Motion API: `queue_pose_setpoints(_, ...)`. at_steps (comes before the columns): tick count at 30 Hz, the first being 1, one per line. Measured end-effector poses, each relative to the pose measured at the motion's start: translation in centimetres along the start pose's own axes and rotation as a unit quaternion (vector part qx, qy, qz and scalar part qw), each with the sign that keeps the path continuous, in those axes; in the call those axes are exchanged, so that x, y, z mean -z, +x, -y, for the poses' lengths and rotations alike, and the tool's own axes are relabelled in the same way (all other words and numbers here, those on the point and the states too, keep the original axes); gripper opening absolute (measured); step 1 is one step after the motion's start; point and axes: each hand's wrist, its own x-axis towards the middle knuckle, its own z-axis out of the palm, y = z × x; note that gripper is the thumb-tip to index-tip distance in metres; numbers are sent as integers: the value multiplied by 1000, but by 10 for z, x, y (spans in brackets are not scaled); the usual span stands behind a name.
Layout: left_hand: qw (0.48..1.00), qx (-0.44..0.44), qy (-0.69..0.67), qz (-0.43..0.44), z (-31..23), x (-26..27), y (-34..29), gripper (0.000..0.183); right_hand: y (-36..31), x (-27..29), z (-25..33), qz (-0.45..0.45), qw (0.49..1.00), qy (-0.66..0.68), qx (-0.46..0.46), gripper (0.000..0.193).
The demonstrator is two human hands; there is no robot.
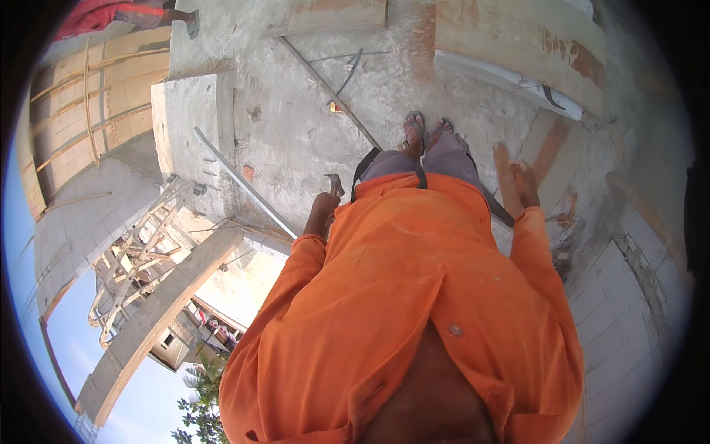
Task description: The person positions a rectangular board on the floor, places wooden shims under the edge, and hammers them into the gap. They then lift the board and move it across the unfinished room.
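Observation:
My left hand [320,214] is closed round a hammer [335,183], and the dark metal head pokes out above the fingers beside my hip. On the other side, my right hand [526,186] grips a short wooden board [506,176] that hangs next to my thigh. Orange sleeves cover both arms. Below, my sandalled feet [425,127] stand together on the rough grey concrete floor [296,140].
A long thin bar [325,87] lies slanting in front of my feet. A pale metal strip [240,180] rests left, near a whitish block [188,118]. Large panels [518,44] lie ahead. Beyond a beam [159,325], the left side drops outdoors. Another person's leg [177,15] shows far left.

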Motion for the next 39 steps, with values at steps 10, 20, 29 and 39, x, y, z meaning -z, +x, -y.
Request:
queue_pose_setpoints(10, 998, -26, 16, -48, 0, -26, -20, 28, 58, 31, 1, 56, 998, -19, -17, 29)
queue_pose_setpoints(20, 976, -148, 150, -57, 64, -26, 1, 29, 61, 16, -29, 67, 998, 8, -3, 29)
queue_pose_setpoints(29, 998, 22, 16, -51, 9, 20, -5, 24, 37, 1, -37, 22, 997, 71, -14, 24)
queue_pose_setpoints(39, 997, -69, -3, -17, -18, 77, 85, 21, -6, -48, -45, -82, 993, 25, -78, 27)
